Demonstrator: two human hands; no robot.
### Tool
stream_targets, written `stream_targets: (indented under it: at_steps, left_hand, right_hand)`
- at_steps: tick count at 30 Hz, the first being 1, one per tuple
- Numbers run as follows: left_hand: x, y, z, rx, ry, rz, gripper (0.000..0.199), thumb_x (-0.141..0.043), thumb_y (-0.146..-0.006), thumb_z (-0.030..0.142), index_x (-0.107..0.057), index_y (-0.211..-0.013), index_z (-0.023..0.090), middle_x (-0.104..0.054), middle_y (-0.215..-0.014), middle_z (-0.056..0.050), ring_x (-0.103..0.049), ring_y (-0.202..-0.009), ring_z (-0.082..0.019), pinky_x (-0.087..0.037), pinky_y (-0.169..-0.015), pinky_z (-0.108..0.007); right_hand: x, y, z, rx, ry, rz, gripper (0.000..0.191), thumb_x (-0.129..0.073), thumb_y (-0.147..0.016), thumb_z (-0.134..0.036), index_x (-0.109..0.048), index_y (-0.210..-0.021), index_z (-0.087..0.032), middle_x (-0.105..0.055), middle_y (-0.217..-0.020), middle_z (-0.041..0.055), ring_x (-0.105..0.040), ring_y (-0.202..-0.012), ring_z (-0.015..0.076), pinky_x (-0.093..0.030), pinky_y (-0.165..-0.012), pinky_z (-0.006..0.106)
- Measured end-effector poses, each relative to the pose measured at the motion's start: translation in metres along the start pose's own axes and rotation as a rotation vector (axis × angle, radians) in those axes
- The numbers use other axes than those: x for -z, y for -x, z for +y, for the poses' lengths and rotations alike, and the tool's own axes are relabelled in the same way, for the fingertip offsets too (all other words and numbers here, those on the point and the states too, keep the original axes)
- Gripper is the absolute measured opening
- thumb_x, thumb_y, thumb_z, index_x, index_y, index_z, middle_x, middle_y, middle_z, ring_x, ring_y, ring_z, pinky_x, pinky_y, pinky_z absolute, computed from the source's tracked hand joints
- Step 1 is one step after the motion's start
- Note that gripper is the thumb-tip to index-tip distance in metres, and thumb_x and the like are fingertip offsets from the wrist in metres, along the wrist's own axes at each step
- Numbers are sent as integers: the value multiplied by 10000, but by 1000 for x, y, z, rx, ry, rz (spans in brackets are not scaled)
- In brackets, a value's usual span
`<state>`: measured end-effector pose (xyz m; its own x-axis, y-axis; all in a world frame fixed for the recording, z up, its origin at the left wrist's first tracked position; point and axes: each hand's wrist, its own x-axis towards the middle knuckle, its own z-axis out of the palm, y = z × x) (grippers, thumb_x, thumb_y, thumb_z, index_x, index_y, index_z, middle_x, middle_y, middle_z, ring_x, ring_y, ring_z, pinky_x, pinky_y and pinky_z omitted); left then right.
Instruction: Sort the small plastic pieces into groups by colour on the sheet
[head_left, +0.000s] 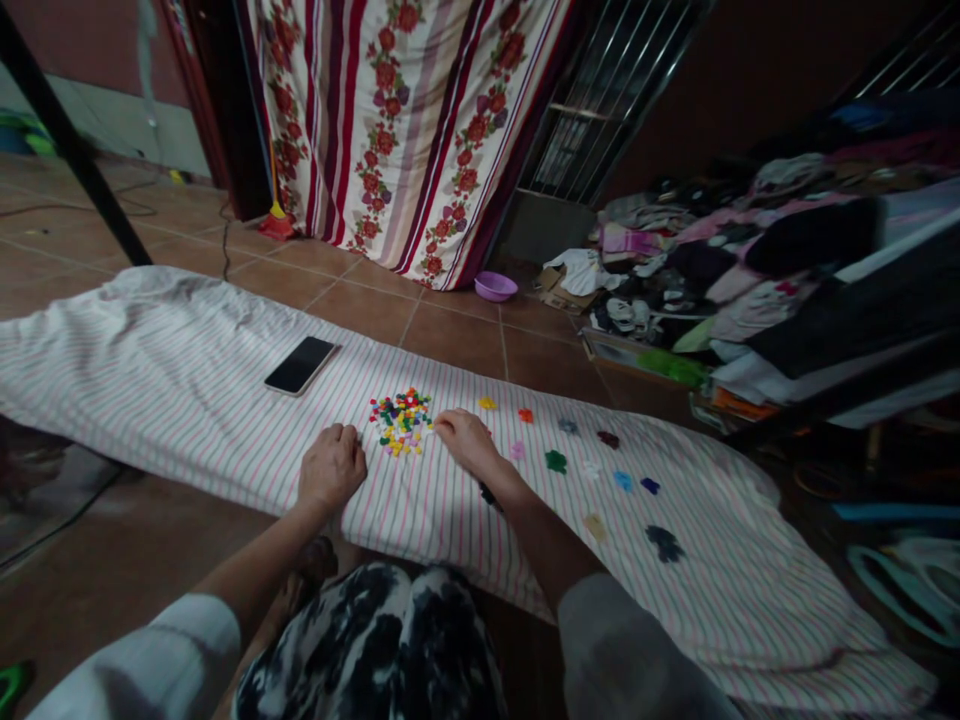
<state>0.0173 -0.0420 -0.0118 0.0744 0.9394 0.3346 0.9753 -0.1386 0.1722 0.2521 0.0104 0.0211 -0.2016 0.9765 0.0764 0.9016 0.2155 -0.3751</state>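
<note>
A mixed pile of small, brightly coloured pieces (401, 420), like beads, lies on the striped cloth between my hands. My left hand (332, 468) rests curled on the cloth, just left of the pile; the inside of its fist is hidden. At the pile's right edge, my right hand (466, 440) has thumb and fingers pinched together, and what is between them is too small to make out. Single-colour groups lie to the right: yellow pieces (487, 403), orange pieces (526, 415), pink pieces (517, 450), green pieces (556, 461) and several others. Black pieces (487, 493) show partly behind my right wrist.
A phone (301, 366) lies on the striped cloth (187, 340) left of the pile. Beyond are a floral curtain (420, 130), a purple basin (496, 287) and a red broom (277, 222). Heaped clothes (712, 240) fill the right. A dark pole (82, 140) slants at upper left.
</note>
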Motion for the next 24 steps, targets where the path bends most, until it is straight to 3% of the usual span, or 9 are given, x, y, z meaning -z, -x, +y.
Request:
stream_targets:
  at_steps: [5, 13, 24]
  left_hand:
    - [1, 0, 1, 6, -3, 3, 98, -457, -845, 213, -549, -873, 191, -597, -868, -74, -568, -893, -230, -427, -798, -333]
    - [3, 0, 1, 10, 0, -9, 92, -450, -852, 209, -541, -861, 196, -597, -860, -72, -572, -897, -227, -427, -789, -329]
    - [6, -1, 3, 27, 0, -44, 117, -434, -857, 215, -547, -876, 190, -604, -879, -80, -575, -906, -231, -432, -773, -332]
  right_hand:
    - [-2, -11, -9, -129, 84, -54, 203, -522, -856, -190, -719, -904, -195, -702, -972, 83, -606, -920, 185, -408, -788, 267]
    - [1, -16, -16, -162, 90, -128, 239, -506, -839, -157, -735, -889, -205, -728, -980, 72, -624, -916, 180, -411, -783, 259]
    - [-3, -13, -11, -138, -34, -113, 197, -537, -797, -138, -699, -879, -214, -729, -922, 33, -627, -868, 165, -420, -755, 251]
